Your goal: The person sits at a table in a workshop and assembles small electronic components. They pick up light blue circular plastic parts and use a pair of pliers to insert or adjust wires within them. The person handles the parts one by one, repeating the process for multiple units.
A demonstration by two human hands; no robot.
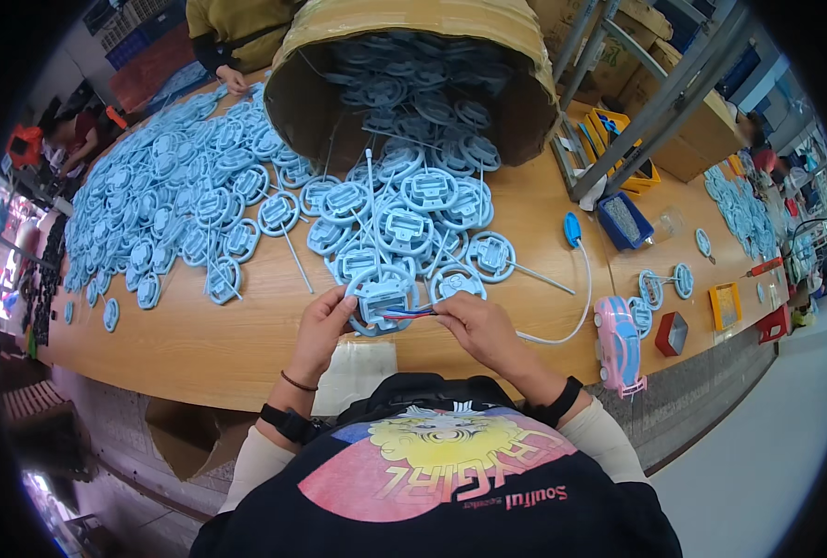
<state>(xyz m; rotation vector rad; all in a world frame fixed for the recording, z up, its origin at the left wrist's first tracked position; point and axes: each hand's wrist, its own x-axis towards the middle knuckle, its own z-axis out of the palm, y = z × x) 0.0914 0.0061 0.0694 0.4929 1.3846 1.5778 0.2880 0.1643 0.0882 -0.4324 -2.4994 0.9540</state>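
Observation:
My left hand (323,327) is closed on the rim of a light blue plastic steering-wheel-shaped part (373,286), held just above the table's near edge. Red, blue and dark wires (406,314) run across the lower part of this wheel. Their right ends go into the pinched fingers of my right hand (476,327), close to the wheel's right side. Just beyond my hands lies a heap of similar wheels (404,223), several with thin rods sticking out. My right fingertips partly hide the wire ends.
A large cardboard box (306,121) lies tipped, with more wheels spilling out. A wide pile of wheels (162,177) covers the table's left. At right are a pink toy car (618,339), a white cable (588,288) and a blue bin (611,232). Another person's hand (233,80) touches the far pile.

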